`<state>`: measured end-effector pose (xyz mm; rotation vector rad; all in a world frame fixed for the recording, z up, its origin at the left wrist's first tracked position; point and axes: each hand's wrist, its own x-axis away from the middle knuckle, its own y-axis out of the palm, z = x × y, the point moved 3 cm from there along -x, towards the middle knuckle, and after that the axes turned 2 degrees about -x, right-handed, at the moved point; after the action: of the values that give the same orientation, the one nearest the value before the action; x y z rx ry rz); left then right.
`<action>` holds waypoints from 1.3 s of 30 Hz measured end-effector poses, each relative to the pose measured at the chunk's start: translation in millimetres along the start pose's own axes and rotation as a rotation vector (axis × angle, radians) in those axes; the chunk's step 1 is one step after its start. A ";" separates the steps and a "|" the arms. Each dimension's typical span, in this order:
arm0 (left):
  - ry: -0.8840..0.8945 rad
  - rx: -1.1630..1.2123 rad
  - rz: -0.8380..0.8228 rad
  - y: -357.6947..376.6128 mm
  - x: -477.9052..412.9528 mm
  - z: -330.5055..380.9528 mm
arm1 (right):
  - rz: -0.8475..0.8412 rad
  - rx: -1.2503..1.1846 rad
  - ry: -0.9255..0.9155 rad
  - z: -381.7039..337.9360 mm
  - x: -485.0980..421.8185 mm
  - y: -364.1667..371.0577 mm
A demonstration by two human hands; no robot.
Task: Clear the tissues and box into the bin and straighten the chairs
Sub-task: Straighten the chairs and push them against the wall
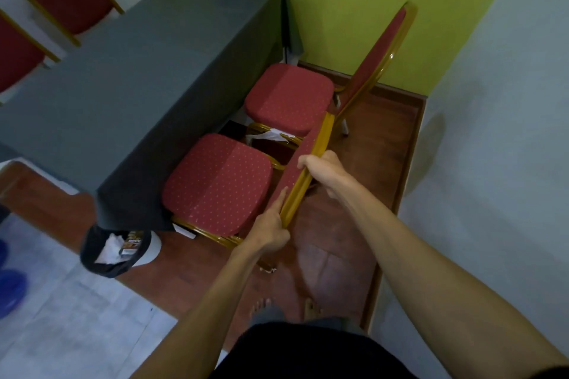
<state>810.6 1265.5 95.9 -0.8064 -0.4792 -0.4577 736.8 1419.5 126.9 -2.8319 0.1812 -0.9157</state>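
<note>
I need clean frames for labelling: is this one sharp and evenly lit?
Head view: wide-angle bending bows the table edges; soft overall, the bin contents smeared; the left hand and right hand on the chair back are readable; dim, even light, no glare.

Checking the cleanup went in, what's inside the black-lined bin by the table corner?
Inside the black-lined bin: crumpled white tissues and a small printed cardboard box. The grey tablecloth hides the bin's far side.

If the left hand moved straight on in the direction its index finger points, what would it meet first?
Probably only the red backrest it already lies along. The left hand points up the near chair's back, toward the right hand; depth is unclear.
</note>
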 end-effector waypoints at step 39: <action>0.008 0.075 -0.247 40.0 9.6 26.9 | 0.451 -0.008 0.052 43.2 10.6 -43.2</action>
<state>834.4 1308.5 94.7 -0.6755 -0.5884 -0.6669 773.7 1465.1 106.4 -2.6024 0.7908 -0.8799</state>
